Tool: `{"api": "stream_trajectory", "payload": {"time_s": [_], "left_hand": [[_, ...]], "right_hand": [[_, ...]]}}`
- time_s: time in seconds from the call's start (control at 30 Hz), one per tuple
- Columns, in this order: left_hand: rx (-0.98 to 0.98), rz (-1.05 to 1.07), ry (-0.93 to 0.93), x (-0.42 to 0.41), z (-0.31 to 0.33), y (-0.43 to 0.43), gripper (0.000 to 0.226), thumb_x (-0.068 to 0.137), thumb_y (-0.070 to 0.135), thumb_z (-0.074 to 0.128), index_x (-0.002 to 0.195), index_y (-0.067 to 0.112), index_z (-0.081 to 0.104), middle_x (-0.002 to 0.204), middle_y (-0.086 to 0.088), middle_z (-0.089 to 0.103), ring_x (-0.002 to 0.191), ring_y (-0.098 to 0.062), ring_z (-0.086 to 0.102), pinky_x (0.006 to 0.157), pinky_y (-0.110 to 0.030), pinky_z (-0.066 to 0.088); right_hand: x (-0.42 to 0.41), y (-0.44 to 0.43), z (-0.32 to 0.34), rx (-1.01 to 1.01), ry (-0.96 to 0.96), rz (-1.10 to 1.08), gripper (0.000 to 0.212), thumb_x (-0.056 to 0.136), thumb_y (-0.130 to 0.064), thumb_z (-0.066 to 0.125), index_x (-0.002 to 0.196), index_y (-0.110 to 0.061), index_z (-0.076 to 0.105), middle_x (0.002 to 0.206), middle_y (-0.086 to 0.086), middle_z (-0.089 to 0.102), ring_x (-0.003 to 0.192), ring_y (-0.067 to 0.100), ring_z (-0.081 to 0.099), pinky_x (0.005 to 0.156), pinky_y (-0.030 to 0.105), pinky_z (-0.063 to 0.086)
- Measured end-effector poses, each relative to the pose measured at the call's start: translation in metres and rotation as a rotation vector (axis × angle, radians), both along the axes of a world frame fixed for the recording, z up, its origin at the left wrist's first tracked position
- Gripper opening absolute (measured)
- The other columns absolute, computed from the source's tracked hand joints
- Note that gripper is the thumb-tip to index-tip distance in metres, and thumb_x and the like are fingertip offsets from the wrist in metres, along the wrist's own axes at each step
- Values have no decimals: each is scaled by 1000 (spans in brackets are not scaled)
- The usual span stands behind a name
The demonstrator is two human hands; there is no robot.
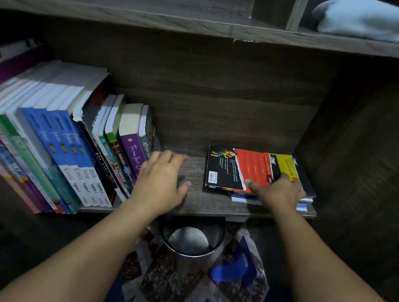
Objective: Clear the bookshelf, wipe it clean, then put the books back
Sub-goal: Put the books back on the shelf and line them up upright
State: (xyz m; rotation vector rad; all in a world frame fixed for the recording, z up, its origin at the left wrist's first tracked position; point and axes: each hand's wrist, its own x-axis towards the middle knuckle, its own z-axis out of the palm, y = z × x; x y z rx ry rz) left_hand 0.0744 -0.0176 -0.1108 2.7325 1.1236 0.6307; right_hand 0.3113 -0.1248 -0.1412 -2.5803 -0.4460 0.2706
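Left hand (160,183) flat, fingers spread, beside leaning books (72,137); unsupported, they may topple right. Right hand (280,191), fingers straight, presses near-edge stack (236,169); could slide off.

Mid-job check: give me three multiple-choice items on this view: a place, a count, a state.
1. Where is the folded light blue cloth? A: upper shelf, right compartment. B: floor. C: metal bin.
2. How many hands touch the flat black, red and yellow book? A: none. B: one. C: two.
3. How do the blue-spined books stand? A: piled flat. B: open, face down. C: on end, in a row.
1 A: it lies up top, right of the divider.
2 B: only the right hand rests on it; the left hand is on the bare dark wooden board.
3 C: spines face out side by side.
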Motion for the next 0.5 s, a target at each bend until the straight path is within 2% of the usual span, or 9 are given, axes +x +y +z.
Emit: {"api": "stream_trajectory", "payload": {"time_s": [0.1,0.17,0.33,0.4,0.5], "left_hand": [[18,28,7,-11,11,-2,60,87,44,61,140,25,40,132,1,47,126,-21,34,105,-39,33],[36,61,4,-21,17,-2,60,87,45,60,140,25,40,133,1,46,127,-21,33,105,-39,32],[76,109,-33,-45,31,0,61,85,44,63,139,25,42,129,1,48,123,-20,35,103,-40,34],[86,126,-60,-55,33,3,59,84,43,65,137,23,45,127,0,50,122,-21,36,103,-41,35],[74,128,-104,-64,34,9,59,83,40,67,136,19,47,125,-3,52,121,-23,38,103,-42,38]], "right_hand": [[-12,7,16,39,136,-83,113,59,-51,88,147,-17,25,150,22,20,138,42,19,106,51,33],[-22,12,23,27,175,-129,111,60,-44,89,145,-18,23,148,23,20,137,41,20,103,53,35],[-35,20,27,-32,190,-183,101,60,-47,88,135,-12,30,140,22,36,130,38,34,98,45,39],[-38,23,29,65,185,-155,95,59,-39,91,130,-8,36,133,22,49,125,38,45,96,42,42],[-54,32,36,307,62,-74,66,73,-16,83,125,-5,44,123,21,58,114,38,56,89,42,47]]}}
